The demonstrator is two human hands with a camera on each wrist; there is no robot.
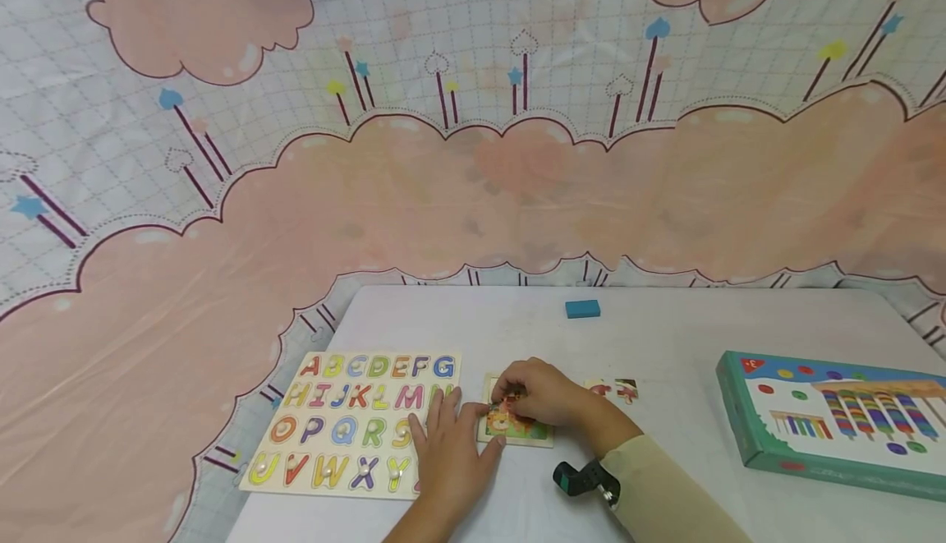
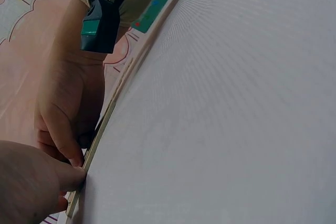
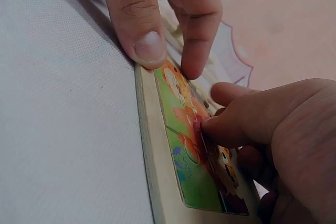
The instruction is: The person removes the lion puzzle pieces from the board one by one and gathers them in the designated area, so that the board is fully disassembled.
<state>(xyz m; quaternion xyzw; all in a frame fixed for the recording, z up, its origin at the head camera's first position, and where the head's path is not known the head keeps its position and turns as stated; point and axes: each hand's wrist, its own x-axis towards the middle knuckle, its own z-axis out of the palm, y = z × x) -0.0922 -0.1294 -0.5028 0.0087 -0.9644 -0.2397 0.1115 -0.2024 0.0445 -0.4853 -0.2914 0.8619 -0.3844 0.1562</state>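
White worktop (image 1: 665, 477), towards left edge: we see left hand (image 1: 451, 448) spread, thumb on puzzle board (image 1: 528, 443), right hand (image 1: 543, 391) pinching a piece (image 3: 212, 153).

A white, rectangular table with a finely woven-looking covering (image 1: 680, 338) is carrying everything here. On its left side a pale, flat alphabet board with rows of multicoloured, knobbed letters (image 1: 325, 448) is lying face up. Just beside that board's right edge, a small, square, pale wooden puzzle tray with a colourful cartoon animal picture (image 1: 517, 443) is resting flat. Near the tray's right side, two small, flat, printed puzzle pieces (image 1: 626, 391) are lying. Toward the far edge a blue rectangular block (image 1: 582, 309) is sitting, while a large green-edged box printed with rainbow-striped shapes (image 1: 842, 420) is occupying the right side.
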